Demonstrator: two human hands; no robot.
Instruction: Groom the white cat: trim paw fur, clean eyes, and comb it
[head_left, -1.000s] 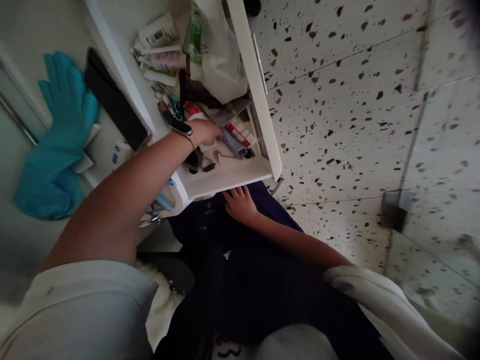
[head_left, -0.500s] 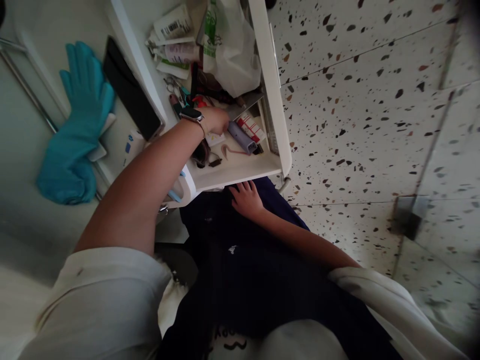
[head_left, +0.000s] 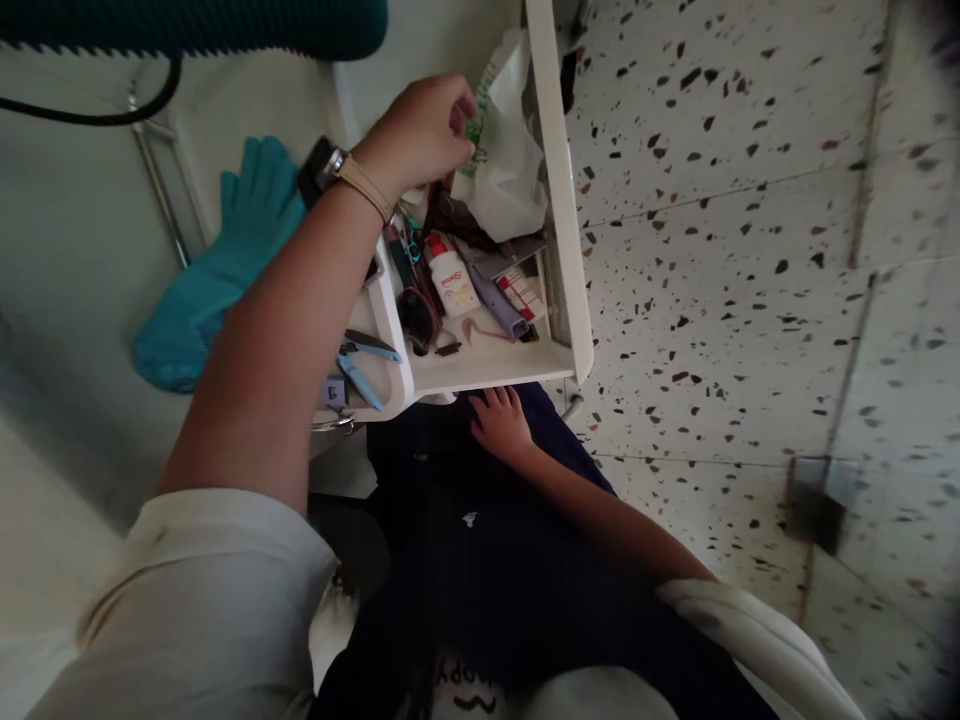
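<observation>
My left hand point(head_left: 424, 130), wearing a watch, is above the upper part of a white drawer point(head_left: 564, 200). Its fingers are curved and apart, beside a whitish plastic bag point(head_left: 511, 165) with green print; whether they touch it, I cannot tell. Below the hand lie a white bottle point(head_left: 454, 285) with a red cap, a grey-purple tool point(head_left: 499, 305), a red-and-white packet point(head_left: 520, 292) and teal-handled scissors point(head_left: 412, 240). My right hand point(head_left: 504, 425) rests on the dark clothing over my lap, fingers spread, holding nothing.
Left of the drawer are a teal rubber glove point(head_left: 217, 260) and blue-handled pliers point(head_left: 360, 375). A dark green ribbed object point(head_left: 225, 25) with a black cord crosses the top left. Speckled floor point(head_left: 697, 250) lies to the right.
My left hand has moved up from the drawer's lower contents to beside the bag, uncovering the white bottle. The view has shifted, bringing in the ribbed object. My right hand remains on my lap.
</observation>
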